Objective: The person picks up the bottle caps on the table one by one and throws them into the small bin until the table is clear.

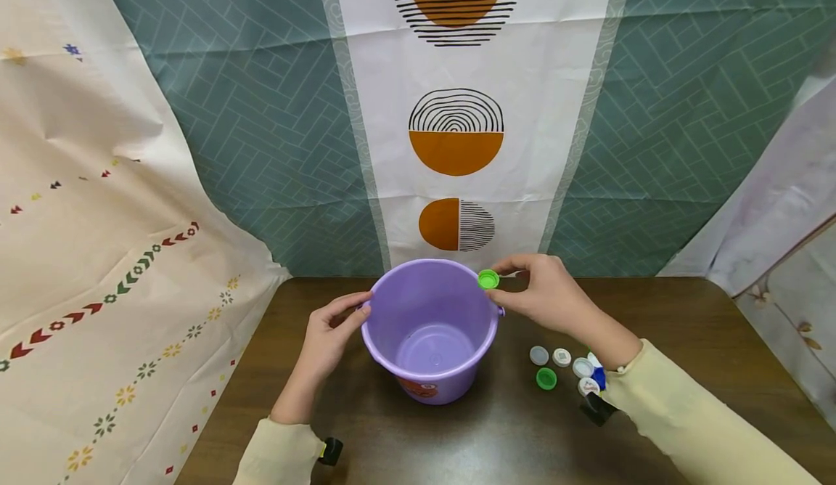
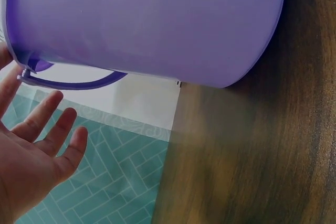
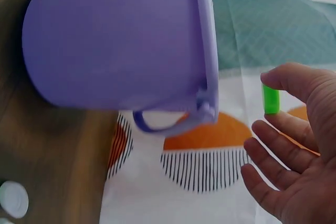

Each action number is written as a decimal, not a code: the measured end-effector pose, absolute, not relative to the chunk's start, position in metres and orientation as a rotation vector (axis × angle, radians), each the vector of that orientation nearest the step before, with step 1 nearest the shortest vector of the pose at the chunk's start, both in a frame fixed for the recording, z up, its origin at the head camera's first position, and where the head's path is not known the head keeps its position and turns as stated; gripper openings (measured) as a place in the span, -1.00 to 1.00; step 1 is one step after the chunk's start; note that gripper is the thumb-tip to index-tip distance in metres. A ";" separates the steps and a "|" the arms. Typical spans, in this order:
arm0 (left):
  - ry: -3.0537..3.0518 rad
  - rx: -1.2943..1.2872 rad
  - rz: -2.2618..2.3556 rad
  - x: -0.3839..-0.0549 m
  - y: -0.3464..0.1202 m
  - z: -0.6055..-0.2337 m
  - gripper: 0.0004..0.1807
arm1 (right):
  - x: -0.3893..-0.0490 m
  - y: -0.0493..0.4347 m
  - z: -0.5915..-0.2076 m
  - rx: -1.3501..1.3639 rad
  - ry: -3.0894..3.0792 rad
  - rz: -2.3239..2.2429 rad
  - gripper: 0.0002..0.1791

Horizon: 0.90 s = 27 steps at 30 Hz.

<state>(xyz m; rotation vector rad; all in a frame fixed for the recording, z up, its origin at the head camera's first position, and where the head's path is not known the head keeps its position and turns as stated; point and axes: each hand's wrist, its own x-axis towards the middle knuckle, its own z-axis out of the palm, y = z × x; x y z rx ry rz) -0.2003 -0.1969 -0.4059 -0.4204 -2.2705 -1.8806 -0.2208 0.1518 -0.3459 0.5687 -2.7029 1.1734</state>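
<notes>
A purple plastic bucket (image 1: 457, 382) stands upright on the brown table, its mouth facing up and its inside bare. At the left side of the rim, my left hand (image 1: 329, 332) holds the edge with thumb and index finger; the other fingers (image 2: 67, 124) are spread loosely beside the bucket's handle (image 2: 79, 84). My right hand (image 1: 545, 292) pinches a bright green bottle cap (image 1: 488, 279) between thumb and index finger. This cap is level with the rim's right side and overlaps it in the head view. In the right wrist view the cap is seen edge-on, apart from the bucket.
Several bottle caps lie right of the bucket: a grey one (image 1: 538, 356), a green one (image 1: 546, 378), white ones (image 1: 562, 357) and a blue one (image 1: 599, 377) partly behind the right wrist. A patterned cloth (image 1: 300, 144) hangs behind the table; another (image 1: 130, 311) borders the left.
</notes>
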 end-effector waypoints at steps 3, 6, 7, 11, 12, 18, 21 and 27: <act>-2.273 -0.426 -1.872 -0.200 -0.197 -0.406 -0.65 | -0.220 0.140 -0.344 0.619 -2.700 1.197 -0.71; -2.276 -0.432 -1.865 -0.200 -0.197 -0.405 -0.65 | -0.220 0.129 -0.342 0.658 -2.700 1.233 -0.72; -2.278 -0.432 -1.863 -0.200 -0.197 -0.405 -0.65 | -0.220 0.126 -0.341 0.671 -2.699 1.242 -0.72; -2.288 -0.427 -1.855 -0.201 -0.197 -0.405 -0.65 | -0.221 0.113 -0.342 0.712 -2.704 1.242 -0.73; -2.291 -0.425 -1.853 -0.201 -0.197 -0.405 -0.65 | -0.222 0.110 -0.342 0.724 -2.703 1.240 -0.73; -2.288 -0.418 -1.872 -0.201 -0.197 -0.404 -0.65 | -0.225 0.094 -0.344 0.807 -2.689 1.226 -0.76; -2.286 -0.422 -1.870 -0.201 -0.197 -0.404 -0.65 | -0.226 0.087 -0.346 0.837 -2.690 1.214 -0.77; -2.292 -0.423 -1.853 -0.201 -0.197 -0.405 -0.65 | -0.227 0.075 -0.350 0.853 -2.705 1.196 -0.79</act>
